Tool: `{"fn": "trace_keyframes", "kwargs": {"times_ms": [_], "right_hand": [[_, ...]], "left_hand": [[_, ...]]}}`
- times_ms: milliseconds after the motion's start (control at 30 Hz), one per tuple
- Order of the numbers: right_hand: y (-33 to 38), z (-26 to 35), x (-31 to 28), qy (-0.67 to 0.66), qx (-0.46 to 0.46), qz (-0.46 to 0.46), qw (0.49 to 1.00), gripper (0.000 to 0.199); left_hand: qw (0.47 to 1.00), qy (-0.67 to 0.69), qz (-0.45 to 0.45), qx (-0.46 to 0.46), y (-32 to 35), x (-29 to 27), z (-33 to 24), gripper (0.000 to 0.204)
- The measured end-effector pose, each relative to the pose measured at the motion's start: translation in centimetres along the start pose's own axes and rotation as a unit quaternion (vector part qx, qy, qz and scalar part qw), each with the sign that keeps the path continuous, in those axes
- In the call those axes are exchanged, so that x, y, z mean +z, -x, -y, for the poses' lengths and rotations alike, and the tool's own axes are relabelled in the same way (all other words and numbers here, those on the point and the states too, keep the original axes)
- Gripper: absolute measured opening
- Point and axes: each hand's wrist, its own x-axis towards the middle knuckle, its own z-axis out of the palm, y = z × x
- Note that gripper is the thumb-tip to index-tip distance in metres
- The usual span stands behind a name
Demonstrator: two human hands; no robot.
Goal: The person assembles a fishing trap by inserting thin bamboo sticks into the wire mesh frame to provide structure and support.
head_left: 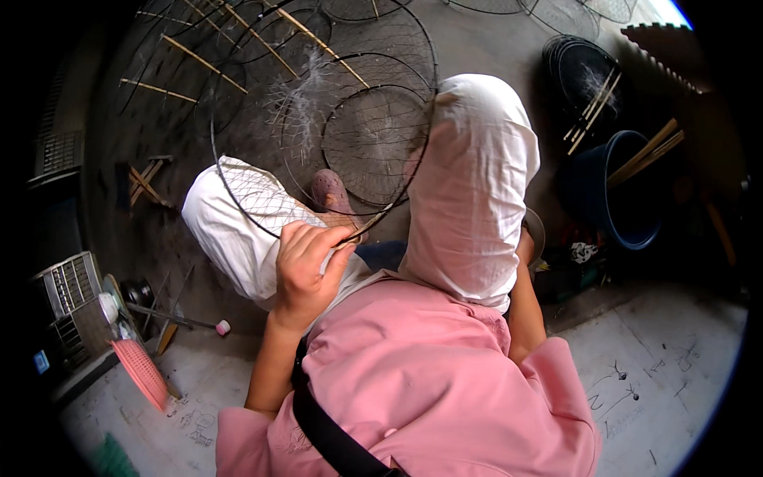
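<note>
My left hand (304, 270) is closed around the near rim of a large black wire hoop with netting (238, 195), which leans across my white-trousered knees (477, 183). A thin stick pokes out from under my fingers at the rim. Several smaller wire rings (373, 135) with net and bamboo sticks (262, 40) lie inside and beyond it on the concrete floor. My right hand is hidden behind my right knee; only its forearm (526, 310) shows. A foot in a brown sandal (330, 191) rests under the hoop.
A blue bucket (624, 191) holding bamboo sticks stands at the right, beside a stack of black rings (584, 79). At the left are a pink mesh tray (141, 370), a fan grille (67, 290) and a small tool with a pink end (222, 327).
</note>
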Motion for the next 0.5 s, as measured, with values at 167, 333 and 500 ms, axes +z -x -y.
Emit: {"fn": "trace_keyframes", "kwargs": {"times_ms": [167, 333, 500], "right_hand": [[2.7, 2.0, -3.2, 0.026, -0.036, -0.007, 0.999, 0.031], [5.8, 4.2, -8.4, 0.026, -0.054, -0.029, 0.998, 0.032], [9.7, 6.0, -13.1, -0.003, -0.067, -0.054, 0.996, 0.027]], "left_hand": [[0.999, 0.031, -0.031, 0.028, 1.3, -2.0, 2.3, 0.027], [0.995, 0.047, -0.059, 0.064, 1.7, -4.1, 4.6, 0.027], [0.992, 0.061, -0.076, 0.078, 3.3, -6.9, 6.0, 0.027]]}}
